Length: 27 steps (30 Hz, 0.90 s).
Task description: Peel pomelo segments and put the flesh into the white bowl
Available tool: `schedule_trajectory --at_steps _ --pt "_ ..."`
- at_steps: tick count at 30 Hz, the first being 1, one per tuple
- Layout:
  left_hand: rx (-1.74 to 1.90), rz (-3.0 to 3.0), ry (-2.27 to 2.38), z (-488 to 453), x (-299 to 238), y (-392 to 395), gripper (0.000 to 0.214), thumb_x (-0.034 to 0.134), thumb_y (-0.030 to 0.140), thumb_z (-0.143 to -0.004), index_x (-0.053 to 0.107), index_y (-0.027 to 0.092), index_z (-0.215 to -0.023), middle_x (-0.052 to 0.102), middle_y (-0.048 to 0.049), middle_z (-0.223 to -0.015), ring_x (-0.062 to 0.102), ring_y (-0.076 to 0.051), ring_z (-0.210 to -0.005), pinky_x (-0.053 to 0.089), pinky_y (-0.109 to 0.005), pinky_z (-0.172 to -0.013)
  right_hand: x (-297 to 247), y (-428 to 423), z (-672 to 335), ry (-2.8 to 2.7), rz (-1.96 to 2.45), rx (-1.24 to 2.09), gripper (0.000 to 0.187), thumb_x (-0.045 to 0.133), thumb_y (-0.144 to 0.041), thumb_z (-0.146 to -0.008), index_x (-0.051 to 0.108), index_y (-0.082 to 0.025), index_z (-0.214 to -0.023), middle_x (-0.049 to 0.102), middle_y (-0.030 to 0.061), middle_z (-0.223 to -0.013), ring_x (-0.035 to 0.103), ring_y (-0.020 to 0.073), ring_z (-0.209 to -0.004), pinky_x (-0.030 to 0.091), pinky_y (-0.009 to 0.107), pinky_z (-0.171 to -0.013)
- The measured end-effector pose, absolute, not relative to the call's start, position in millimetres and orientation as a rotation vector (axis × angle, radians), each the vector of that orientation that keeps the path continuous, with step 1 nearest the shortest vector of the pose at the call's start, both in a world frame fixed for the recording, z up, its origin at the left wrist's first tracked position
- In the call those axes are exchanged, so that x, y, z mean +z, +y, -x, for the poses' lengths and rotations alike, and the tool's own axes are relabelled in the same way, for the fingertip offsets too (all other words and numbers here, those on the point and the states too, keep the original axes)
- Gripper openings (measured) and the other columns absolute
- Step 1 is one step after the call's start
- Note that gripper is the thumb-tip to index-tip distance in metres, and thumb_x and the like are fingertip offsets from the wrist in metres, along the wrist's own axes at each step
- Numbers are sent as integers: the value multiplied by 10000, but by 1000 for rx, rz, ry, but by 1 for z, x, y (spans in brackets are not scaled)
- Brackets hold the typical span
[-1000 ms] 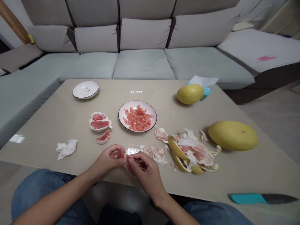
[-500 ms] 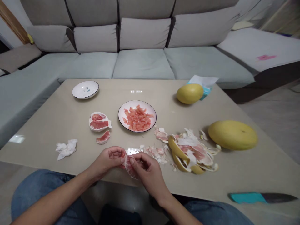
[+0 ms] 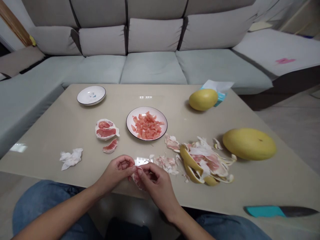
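Note:
Between my two hands, just above the table's near edge, is a pomelo segment (image 3: 138, 181) with pink flesh and pale membrane. My left hand (image 3: 120, 170) pinches its upper left end between thumb and fingers. On the other side my right hand (image 3: 155, 181) grips it, thumb on top. Fingers cover part of the segment. Beyond them stands a dark-rimmed plate (image 3: 130, 128) with pink pulp pieces (image 3: 148, 126). To its left lie a partly opened peeled pomelo (image 3: 106, 130) and a loose segment (image 3: 110, 146).
Pomelo rind and membrane scraps (image 3: 205, 163) are heaped right of my hands. Two whole yellow pomelos (image 3: 248, 144) rest at the right, one beside a tissue box (image 3: 220, 96). A teal-handled knife (image 3: 280, 211) lies near right. Crumpled tissue (image 3: 71, 159) and another plate (image 3: 91, 95) are left.
The segment has turned slightly between my fingers, and less of its pink side shows. Both hands stay in nearly the same place, still holding it.

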<state>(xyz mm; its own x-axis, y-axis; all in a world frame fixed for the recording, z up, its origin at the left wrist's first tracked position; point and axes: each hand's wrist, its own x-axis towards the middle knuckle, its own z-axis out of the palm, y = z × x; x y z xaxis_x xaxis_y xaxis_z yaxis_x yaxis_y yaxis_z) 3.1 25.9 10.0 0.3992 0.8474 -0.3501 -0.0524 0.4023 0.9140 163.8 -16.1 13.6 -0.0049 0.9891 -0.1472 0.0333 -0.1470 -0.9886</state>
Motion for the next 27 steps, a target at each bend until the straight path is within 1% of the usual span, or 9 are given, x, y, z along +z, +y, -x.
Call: schedule_trajectory --at_steps 6,10,12,17,22,27 --pt "685 -960 982 1 8 25 259 739 366 -747 647 146 -849 610 -1 -684 540 -117 -599 454 -217 -567 13 -15 -167 -1176 1363 1312 278 641 -446 -826 710 -179 -794 711 42 -713 622 153 -585 487 233 -521" --pt "687 -914 957 2 7 24 237 742 342 -752 653 146 -850 635 -4 -685 557 -118 -595 457 -220 -579 14 -14 -168 -1133 1374 1372 314 650 -474 -803 709 -166 -789 700 41 -680 592 150 -570 460 227 -489" --pt "688 -884 940 1 7 24 225 735 334 -763 657 144 -852 639 -4 -689 565 -118 -601 462 -221 -586 15 -13 -168 -1094 1371 1417 323 660 -483 -790 703 -163 -788 690 36 -660 576 145 -552 445 225 -476" --pt "696 -789 913 0 8 24 239 744 347 -757 665 138 -842 630 -3 -705 572 -114 -624 470 -212 -588 10 -11 -171 -1009 1308 1501 343 708 -502 -747 712 -163 -799 710 39 -709 615 155 -601 476 243 -546" --pt "702 -699 922 0 7 23 268 774 353 -729 668 136 -846 628 -2 -714 566 -94 -611 487 -200 -596 2 -8 -173 -916 1237 1578 372 740 -517 -713 712 -158 -803 702 29 -683 622 149 -587 476 237 -536" --pt "727 -628 921 -1 8 23 247 776 314 -739 659 124 -847 621 -4 -719 566 -81 -611 500 -198 -623 0 -9 -170 -894 1223 1555 328 735 -486 -733 710 -165 -801 697 19 -694 613 133 -599 473 225 -559"
